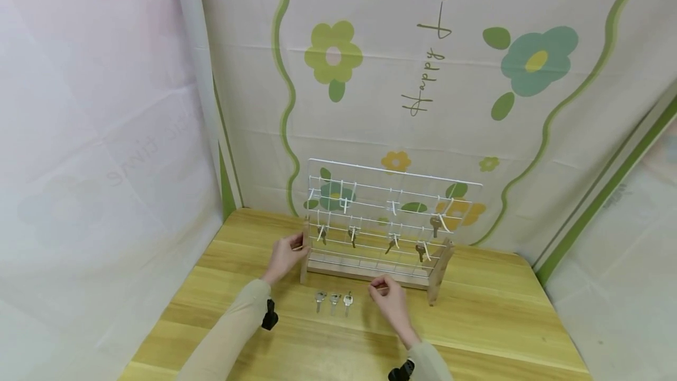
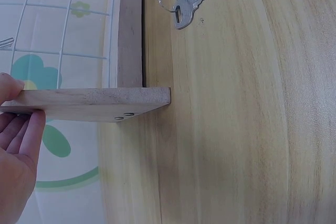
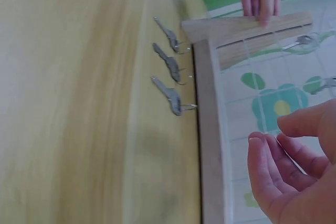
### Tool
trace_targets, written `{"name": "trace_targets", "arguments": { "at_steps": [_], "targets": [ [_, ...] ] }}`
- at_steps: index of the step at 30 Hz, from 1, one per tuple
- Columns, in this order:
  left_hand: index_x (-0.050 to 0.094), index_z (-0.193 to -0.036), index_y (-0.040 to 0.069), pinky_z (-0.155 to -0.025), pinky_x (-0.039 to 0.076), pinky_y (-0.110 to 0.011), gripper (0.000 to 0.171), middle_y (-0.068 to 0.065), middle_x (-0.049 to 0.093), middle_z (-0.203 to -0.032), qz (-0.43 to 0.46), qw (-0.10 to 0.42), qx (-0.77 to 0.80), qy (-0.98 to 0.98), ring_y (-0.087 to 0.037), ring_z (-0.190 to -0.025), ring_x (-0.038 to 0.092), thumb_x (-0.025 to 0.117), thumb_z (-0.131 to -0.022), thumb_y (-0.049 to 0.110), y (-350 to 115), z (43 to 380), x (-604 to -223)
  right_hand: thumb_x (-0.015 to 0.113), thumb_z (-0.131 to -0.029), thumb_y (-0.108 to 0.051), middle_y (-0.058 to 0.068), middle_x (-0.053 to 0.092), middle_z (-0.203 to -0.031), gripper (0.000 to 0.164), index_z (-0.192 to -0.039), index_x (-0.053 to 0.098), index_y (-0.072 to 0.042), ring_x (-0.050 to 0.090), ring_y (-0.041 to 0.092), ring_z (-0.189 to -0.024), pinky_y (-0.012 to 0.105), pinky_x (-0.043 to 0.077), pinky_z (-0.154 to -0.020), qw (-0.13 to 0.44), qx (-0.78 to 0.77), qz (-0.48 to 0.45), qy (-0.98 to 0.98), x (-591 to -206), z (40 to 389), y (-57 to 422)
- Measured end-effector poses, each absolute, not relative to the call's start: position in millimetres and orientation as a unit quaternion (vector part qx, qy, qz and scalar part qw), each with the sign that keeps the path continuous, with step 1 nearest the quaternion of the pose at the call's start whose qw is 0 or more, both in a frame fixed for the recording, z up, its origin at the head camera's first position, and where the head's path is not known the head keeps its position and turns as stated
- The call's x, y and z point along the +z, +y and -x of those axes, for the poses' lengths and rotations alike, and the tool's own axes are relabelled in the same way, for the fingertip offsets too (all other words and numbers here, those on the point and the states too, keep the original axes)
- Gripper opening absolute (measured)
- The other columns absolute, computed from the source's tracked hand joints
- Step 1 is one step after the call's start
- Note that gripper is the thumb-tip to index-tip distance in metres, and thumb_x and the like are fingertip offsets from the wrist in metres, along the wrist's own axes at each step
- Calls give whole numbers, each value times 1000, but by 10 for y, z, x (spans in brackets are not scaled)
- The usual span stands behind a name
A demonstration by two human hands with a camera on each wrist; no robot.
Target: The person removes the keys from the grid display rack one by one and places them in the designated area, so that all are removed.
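A white wire rack with wooden ends and a wooden base bar (image 1: pixel 365 273) stands at the back of the table. My left hand (image 1: pixel 282 257) pinches its left wooden end panel (image 2: pixel 89 98), thumb on one face and fingers on the other. In front of the base bar lie three silver keys (image 1: pixel 347 301) in a row, each with a small ring, their blades towards me. To the right of them, my right hand (image 1: pixel 391 303) hovers by the base bar, its fingers (image 3: pixel 260 166) loosely bent and a gap below the thumb; nothing shows between them.
Several keys (image 1: pixel 421 251) hang from the rack's lower hooks, and one key (image 1: pixel 435 226) from the upper right hook. Other upper hooks (image 1: pixel 345 204) carry none. Behind the rack hangs a flowered curtain (image 1: pixel 370 128); pale cloth (image 1: pixel 106 163) flanks the wooden table (image 1: pixel 492 322).
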State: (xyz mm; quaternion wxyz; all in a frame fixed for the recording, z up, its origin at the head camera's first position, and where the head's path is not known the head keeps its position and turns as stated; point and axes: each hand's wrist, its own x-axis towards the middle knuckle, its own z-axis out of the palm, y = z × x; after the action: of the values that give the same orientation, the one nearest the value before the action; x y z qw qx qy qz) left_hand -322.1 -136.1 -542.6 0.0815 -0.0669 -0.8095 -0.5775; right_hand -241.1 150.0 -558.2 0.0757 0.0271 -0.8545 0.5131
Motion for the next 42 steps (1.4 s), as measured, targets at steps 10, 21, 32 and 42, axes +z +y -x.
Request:
{"name": "trace_targets", "arguments": {
  "at_steps": [10,21,32,42],
  "targets": [
    [60,-128,-10,-89,62,-37,44,-28,67,-123,67,82,-574,-812,-39,-113,67,70,-86,-4,-1367,3217,-5437,72,-88,-5,15,73,-93,9,-95,68,-1,71,14,-74,13,56,-63,138,519,-30,-843,-5163,2314,1696],
    [60,-128,-11,-89,62,-36,43,-29,66,-123,69,78,-579,-809,-40,-113,67,70,-86,-4,-1360,3218,-5442,70,-91,-5,20,71,-100,14,-102,66,3,66,1,-76,11,57,-66,180,541,-23,-821,-4696,2227,1991],
    [60,-127,-11,-89,62,-37,43,-29,67,-122,71,76,-576,-811,-40,-112,67,70,-86,-4,-1362,3224,-5448,70,-90,-4,20,71,-102,18,-105,66,4,59,-10,-74,3,54,-68,268,499,8,-824,-4396,2366,2285],
    [60,-127,-10,-88,63,-37,43,-29,67,-121,75,83,-579,-807,-41,-112,67,70,-86,-5,-1373,3227,-5447,70,-90,-4,23,72,-101,19,-106,65,6,56,-18,-73,-3,49,-65,325,463,3,-825,-4174,2628,2430]
  ]
}}
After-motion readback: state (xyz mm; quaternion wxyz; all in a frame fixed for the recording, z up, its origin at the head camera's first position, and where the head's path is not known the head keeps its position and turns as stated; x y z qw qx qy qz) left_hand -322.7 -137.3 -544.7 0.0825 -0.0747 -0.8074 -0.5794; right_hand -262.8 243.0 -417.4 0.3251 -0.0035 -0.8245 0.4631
